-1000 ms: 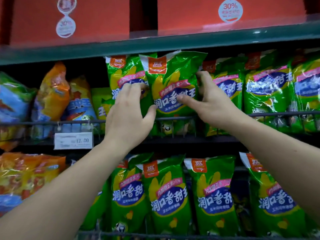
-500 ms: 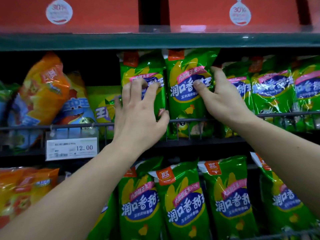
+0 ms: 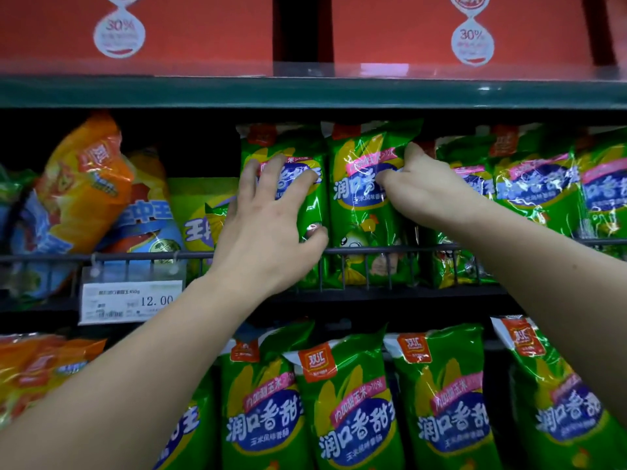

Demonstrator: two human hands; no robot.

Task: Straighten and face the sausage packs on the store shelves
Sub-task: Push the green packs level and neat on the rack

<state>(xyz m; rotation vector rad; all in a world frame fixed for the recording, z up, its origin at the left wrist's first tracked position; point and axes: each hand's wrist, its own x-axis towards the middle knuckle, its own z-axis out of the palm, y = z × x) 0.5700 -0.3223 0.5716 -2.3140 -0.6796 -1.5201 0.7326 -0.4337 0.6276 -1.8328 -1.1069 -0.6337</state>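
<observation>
Sausage packs, 2 green ones, stood level behind the middle shelf's wire rail (image 3: 373,250) after the right hand (image 3: 431,195), pinching the right pack (image 3: 363,212) by its edge, lowered it beside the left pack (image 3: 314,205), pressed under the left hand's (image 3: 268,228) spread fingers.

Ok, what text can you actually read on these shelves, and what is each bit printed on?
"30%": white sticker on red box; print below blurred.
"12.00": price tag; other print too small.
"双汇": orange logo on lower green pack.
"润口香甜": its blue oval.
"内加甜玉米>10%": its pink band.
"润口香": upper green pack; rest hidden by right hand.
"中王": blue-orange pack.
</observation>
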